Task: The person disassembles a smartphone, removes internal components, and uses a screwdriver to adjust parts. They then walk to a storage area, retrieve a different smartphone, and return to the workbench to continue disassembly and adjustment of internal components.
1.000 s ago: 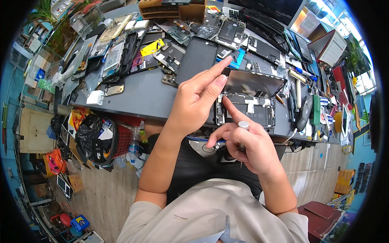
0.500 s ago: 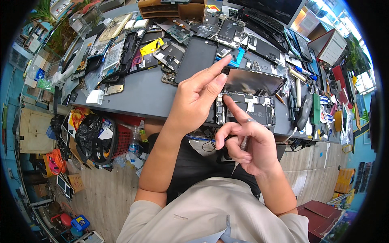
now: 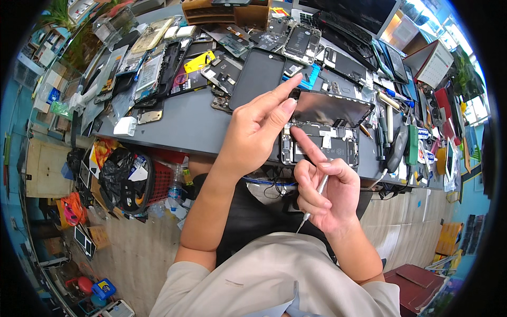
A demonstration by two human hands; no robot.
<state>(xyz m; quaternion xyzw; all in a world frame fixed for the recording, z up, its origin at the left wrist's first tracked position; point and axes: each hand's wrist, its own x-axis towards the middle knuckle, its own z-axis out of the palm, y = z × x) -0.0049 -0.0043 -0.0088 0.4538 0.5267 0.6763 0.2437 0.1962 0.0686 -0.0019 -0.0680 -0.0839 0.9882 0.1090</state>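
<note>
My left hand has thumb and fingers close together at the left edge of the raised screen; I cannot tell whether they pinch it; my right hand curls around a slim screwdriver, index finger stretched to the opened phone, which lies at the near edge of the grey desk.
</note>
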